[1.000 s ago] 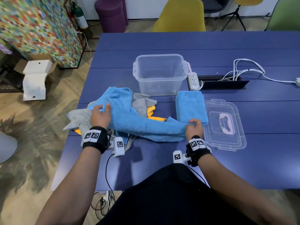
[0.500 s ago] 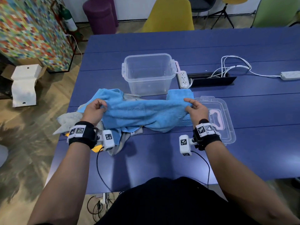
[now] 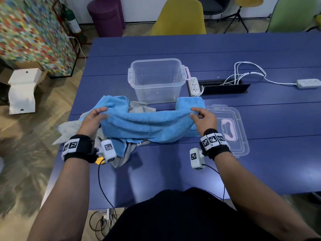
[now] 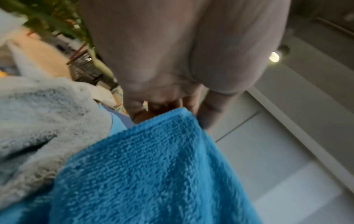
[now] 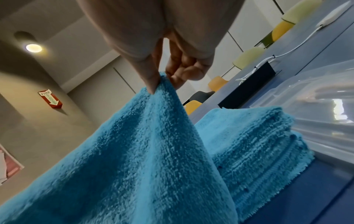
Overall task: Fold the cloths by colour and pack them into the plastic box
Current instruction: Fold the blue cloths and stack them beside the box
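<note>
Fluffy terry blue cloth (image 3: 147, 126), clear glossy plastic box (image 3: 157, 80)

Head view bright and evenly lit from overhead; soft shadows fall on the blue table (image 3: 260, 49) toward the viewer, a pale sheen shows near its right front edge, and the wooden floor at left smears with motion blur, lines bowing at the frame edges. Both wrist views are dimmer; round recessed ceiling lamps (image 5: 33, 48) glare. Left wrist view is softest, and the near palms are out of focus.
</note>
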{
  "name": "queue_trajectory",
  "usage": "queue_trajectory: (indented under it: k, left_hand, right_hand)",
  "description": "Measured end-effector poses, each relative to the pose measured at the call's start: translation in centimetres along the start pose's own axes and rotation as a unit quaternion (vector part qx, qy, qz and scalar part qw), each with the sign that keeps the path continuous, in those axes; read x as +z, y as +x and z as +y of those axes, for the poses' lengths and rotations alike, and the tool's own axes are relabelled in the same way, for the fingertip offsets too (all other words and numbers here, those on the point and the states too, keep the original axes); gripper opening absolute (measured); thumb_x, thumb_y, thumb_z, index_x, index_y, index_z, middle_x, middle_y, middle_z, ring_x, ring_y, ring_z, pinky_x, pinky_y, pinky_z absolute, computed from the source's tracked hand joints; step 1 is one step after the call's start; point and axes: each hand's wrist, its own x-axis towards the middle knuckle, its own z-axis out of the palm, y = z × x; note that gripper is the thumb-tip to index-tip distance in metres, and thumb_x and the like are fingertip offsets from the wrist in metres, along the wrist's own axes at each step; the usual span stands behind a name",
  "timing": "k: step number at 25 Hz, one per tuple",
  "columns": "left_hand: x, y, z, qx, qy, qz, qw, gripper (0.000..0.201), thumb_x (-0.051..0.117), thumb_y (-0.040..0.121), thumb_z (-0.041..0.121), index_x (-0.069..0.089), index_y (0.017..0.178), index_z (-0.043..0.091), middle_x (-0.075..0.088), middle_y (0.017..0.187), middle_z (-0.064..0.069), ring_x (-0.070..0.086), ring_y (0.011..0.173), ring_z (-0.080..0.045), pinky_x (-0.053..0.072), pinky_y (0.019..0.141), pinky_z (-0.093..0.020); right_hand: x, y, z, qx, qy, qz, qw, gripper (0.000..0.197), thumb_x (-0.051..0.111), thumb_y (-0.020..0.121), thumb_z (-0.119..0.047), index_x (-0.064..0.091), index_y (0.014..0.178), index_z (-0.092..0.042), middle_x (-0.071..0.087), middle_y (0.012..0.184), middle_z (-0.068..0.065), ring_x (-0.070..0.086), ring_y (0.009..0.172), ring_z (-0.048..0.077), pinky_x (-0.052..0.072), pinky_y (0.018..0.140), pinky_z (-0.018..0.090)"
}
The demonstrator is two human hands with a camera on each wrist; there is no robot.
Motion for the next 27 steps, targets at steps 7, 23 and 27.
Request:
queue_trajectory:
  k: [7,23,27]
  left_hand:
    - [-1.6,0.4,-0.7,-0.007,0.294,-0.030,0.955,0.028,0.064,0.085,-0.001,0.064,0.088,0.028,0.066,0.090,-0.005,0.060,0.083,-0.021,0.044,0.074,-0.027]
    - [2.2,-3.3,-1.1,-0.010,0.449,-0.074,0.890,0.019,0.070,0.082,0.015,0.075,0.099,0.021,0.069,0.087,-0.004,0.064,0.086,-0.021,0.046,0.076,-0.028]
    - [4.6,-3.6,-6.6,0.085,0.394,0.029,0.915,0.016,0.072,0.081,0.016,0.076,0.096,0.010,0.063,0.108,-0.013,0.059,0.105,-0.027,0.044,0.095,-0.032]
  right_hand:
    - [-0.1,0.0,0.3,-0.027,-0.138,-0.030,0.990,0.029,0.070,0.080,-0.005,0.072,0.102,-0.024,0.050,0.081,-0.001,0.049,0.067,0.014,0.049,0.074,0.026]
    - [-4.5,-1.9,4.5,0.217,-0.212,-0.195,0.933,0.022,0.066,0.074,-0.015,0.057,0.056,-0.007,0.051,0.046,0.007,0.045,0.046,0.020,0.038,0.044,0.022]
    - [-2.8,-3.9,8.0,0.170,-0.240,-0.033,0.955,0.025,0.062,0.087,-0.022,0.057,0.064,-0.012,0.059,0.072,0.017,0.058,0.073,0.030,0.045,0.065,0.031]
